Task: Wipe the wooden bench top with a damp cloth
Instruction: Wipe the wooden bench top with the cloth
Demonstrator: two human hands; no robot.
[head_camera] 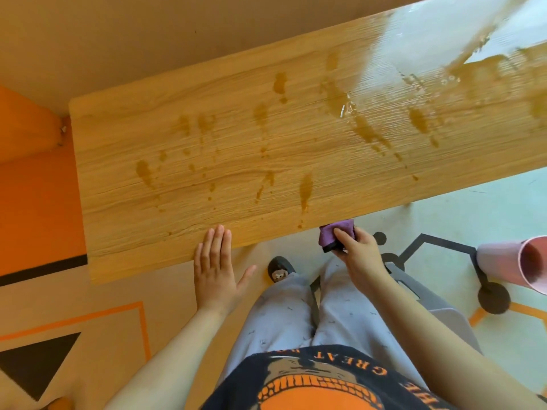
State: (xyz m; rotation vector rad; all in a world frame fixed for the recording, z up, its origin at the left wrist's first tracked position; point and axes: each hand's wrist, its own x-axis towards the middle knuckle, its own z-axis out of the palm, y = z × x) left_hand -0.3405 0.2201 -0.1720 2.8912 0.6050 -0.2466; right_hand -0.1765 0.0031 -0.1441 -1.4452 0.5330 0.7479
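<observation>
The wooden bench top (236,137) runs from the left to the upper right, marked with several brown wet streaks and a shiny wet patch at the right. My left hand (214,270) is flat and open, its fingertips lying over the bench's near edge. My right hand (359,250) holds a folded purple cloth (336,233) with a dark edge, just below the bench's near edge and off the top.
A pink bucket (521,263) lies tipped at the right edge. A grey chair with a black base (491,294) stands behind my legs on the right. Orange wall and floor markings (38,202) sit to the left.
</observation>
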